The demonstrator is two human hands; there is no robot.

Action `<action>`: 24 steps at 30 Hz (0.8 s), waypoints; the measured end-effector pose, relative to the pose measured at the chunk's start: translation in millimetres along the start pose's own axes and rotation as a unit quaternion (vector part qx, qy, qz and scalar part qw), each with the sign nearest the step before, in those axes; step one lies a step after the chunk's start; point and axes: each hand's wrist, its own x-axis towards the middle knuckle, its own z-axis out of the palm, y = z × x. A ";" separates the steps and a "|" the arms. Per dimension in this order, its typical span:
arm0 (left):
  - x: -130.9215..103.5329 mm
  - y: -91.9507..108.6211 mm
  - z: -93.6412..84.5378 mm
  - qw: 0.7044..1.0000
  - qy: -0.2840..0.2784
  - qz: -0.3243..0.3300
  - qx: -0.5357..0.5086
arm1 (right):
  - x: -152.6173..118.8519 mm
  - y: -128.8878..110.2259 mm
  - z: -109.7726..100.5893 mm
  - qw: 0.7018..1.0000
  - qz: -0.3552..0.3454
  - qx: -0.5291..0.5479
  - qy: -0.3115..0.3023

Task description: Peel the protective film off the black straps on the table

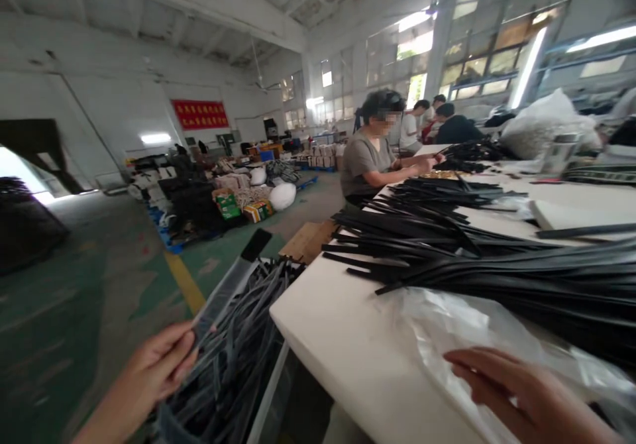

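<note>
At the lower left, my left hand (pixel 166 361) is closed in a pinch on a flat black strap in a clear plastic sleeve (pixel 223 295). The strap's bare dark end sticks out at the top, tilted up to the right. Below it lies a heap of sleeved straps (pixel 233 358) beside the table. My right hand (pixel 517 391) is open above clear plastic bags (pixel 447 325) on the table, fingers stretched to the left; whether it touches the plastic I cannot tell. Beyond the bags, long loose black straps (pixel 477 252) lie in a thick pile.
The white table (pixel 318 311) has its near corner between my hands. A co-worker (pixel 370 152) sits at its far left side, with other people behind. A stuffed white bag (pixel 551 126) stands at the back right. Stacked goods (pixel 199 192) sit on pallets across the floor.
</note>
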 end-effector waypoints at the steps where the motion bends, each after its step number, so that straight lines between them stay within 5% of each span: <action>1: 19.0 -1.6 -11.4 1.000 0.018 0.012 0.021 | -0.8 4.6 0.0 1.000 -0.010 -0.019 0.014; 4: 90.7 -2.2 -25.7 0.986 0.017 0.077 0.148 | 3.2 4.0 -7.8 0.999 -0.012 -0.040 0.026; 6: 141.0 3.3 -17.3 0.965 0.017 0.126 0.229 | 9.9 -5.6 -15.0 0.999 0.005 -0.026 0.025; 10: 199.6 36.1 50.2 0.933 0.030 0.237 0.268 | 23.9 -16.8 -24.0 0.997 0.039 -0.007 0.063; 12: 188.3 57.7 104.3 0.906 0.003 0.322 0.274 | 27.1 -13.8 -27.0 0.994 0.051 -0.018 0.100; 14: 150.3 75.5 161.9 0.837 -0.087 0.448 0.302 | 27.2 -10.0 -30.9 0.987 0.065 -0.032 0.145; 17: 73.7 89.5 236.8 0.645 -0.342 0.589 0.347 | 26.3 -10.3 -38.2 0.977 0.047 -0.073 0.194; 19: 32.7 91.8 273.0 0.546 -0.426 0.629 0.354 | 27.3 -14.0 -41.5 0.975 -0.001 -0.114 0.192; 21: 9.5 90.6 297.6 0.506 -0.459 0.637 0.357 | 29.5 -16.8 -41.6 0.975 -0.046 -0.150 0.159; 24: 1.9 85.5 314.3 0.502 -0.453 0.634 0.376 | 32.2 -14.6 -35.3 0.978 -0.059 -0.186 0.078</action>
